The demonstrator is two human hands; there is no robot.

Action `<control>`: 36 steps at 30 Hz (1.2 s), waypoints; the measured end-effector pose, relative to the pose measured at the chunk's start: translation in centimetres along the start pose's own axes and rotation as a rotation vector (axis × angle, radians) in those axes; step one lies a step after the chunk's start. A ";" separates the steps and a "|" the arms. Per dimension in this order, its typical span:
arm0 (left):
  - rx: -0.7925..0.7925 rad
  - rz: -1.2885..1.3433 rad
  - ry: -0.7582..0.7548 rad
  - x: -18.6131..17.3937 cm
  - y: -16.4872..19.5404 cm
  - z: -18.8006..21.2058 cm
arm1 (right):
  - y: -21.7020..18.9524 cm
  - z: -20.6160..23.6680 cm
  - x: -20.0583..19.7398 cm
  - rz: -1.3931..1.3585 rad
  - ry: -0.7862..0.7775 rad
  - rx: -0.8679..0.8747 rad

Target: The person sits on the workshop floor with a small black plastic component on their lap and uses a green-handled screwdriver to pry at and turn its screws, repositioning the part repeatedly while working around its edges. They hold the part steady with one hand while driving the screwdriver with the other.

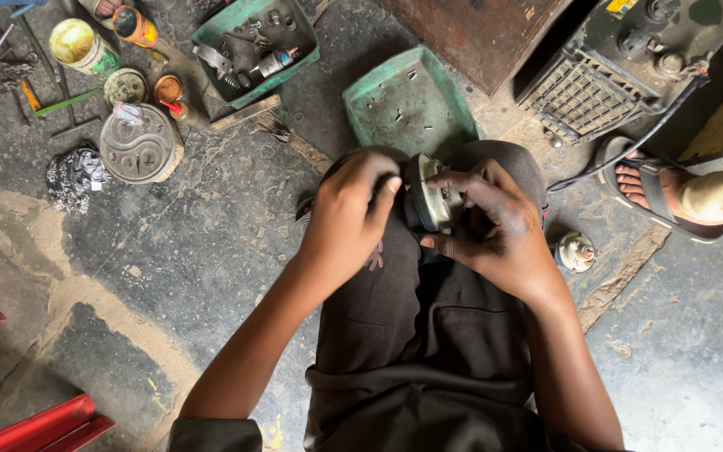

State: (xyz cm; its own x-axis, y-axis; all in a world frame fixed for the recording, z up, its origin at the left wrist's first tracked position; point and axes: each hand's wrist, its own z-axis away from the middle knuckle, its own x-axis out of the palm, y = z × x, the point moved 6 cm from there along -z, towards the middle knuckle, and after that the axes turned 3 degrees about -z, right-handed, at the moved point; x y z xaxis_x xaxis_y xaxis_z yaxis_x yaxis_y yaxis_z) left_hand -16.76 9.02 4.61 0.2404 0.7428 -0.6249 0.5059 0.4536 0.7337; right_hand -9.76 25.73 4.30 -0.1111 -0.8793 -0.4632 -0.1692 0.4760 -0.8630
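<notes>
A round metal part (435, 201) with a dark rim and a pale brassy face rests against my knees, between both hands. My left hand (346, 216) is closed around its left side, fingers curled over the dark rim. My right hand (495, 230) grips its right side, with the fingertips pressed on the metal face. I am crouched over a stained concrete floor, my dark trousers filling the lower middle of the view.
Two green trays stand ahead: an almost bare one (408, 105) and one with metal parts (254, 46). Tins, lids and tools (140, 142) lie at upper left. A small metal part (576, 251) sits right of my knee. Another person's sandalled foot (654, 188) is at right.
</notes>
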 end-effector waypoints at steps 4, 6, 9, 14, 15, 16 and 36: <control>0.041 0.106 -0.105 0.1 0.0 -0.1 | 0.2 0.1 -0.1 0.007 -0.006 0.029; 0.120 0.065 -0.083 0.0 0.4 -0.1 | 0.2 0.1 0.0 0.014 -0.008 0.029; 0.139 -0.016 -0.030 0.1 0.5 -0.2 | 0.2 0.0 0.1 -0.006 -0.012 0.053; 0.093 -0.018 0.030 0.0 0.3 0.3 | -0.3 -0.2 0.0 -0.017 -0.030 0.035; 0.076 0.017 0.007 0.0 0.1 0.3 | -0.2 -0.3 0.0 -0.011 -0.036 0.050; 0.059 0.052 -0.016 0.0 -0.1 0.3 | -0.1 -0.3 0.0 -0.006 -0.043 0.066; 0.068 0.018 -0.037 0.2 -0.7 0.3 | 0.5 0.5 -0.8 0.063 0.002 -0.048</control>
State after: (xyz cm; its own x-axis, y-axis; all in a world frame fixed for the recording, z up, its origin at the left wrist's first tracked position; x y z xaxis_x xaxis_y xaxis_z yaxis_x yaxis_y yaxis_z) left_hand -16.85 8.72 3.88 0.2798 0.7314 -0.6219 0.5560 0.4046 0.7260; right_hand -9.25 26.70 4.10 -0.1246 -0.8476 -0.5157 -0.2088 0.5306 -0.8215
